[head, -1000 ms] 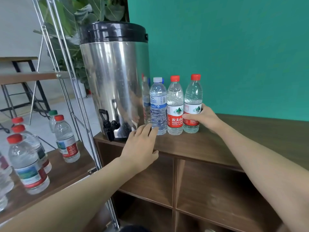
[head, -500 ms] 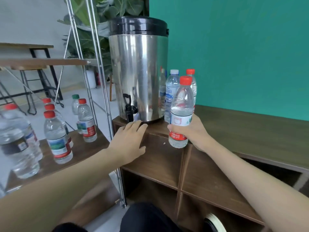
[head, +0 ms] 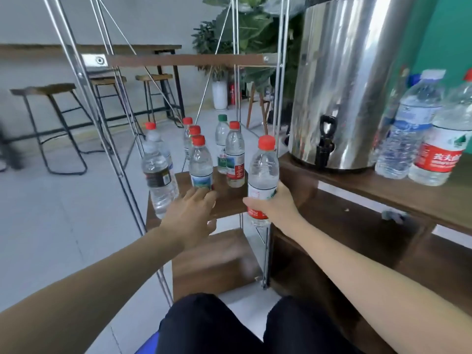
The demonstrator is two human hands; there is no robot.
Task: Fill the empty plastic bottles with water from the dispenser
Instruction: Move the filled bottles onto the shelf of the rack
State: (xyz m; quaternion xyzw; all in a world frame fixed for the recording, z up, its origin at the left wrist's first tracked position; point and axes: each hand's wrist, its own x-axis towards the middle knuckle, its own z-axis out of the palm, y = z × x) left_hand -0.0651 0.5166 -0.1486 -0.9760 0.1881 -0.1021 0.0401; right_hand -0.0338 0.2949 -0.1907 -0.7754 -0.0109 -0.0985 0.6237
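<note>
Dispenser [head: 350,83]: steel urn standing on the wooden worktop [head: 383,192], its black tap [head: 325,141] facing the viewer. Just right of the dispenser stand two capped bottles: a blue-label bottle [head: 406,129] and a red-label bottle [head: 444,146]; both appear to hold clear water.

Right hand [head: 274,205]: left of and below the tap, fingers wrapped round the lower half of a red-capped held bottle [head: 263,175], upright in the air; its fill level cannot be told.

Left hand [head: 189,213]: further left of the dispenser, fingers straight and relaxed, gripping nothing, tips near the base of a shelf bottle [head: 201,164].

Low shelf [head: 227,200]: left of the dispenser, carrying about seven capped bottles, one with a green cap [head: 222,118]. A black-label bottle [head: 159,172] holds clear water.
</note>
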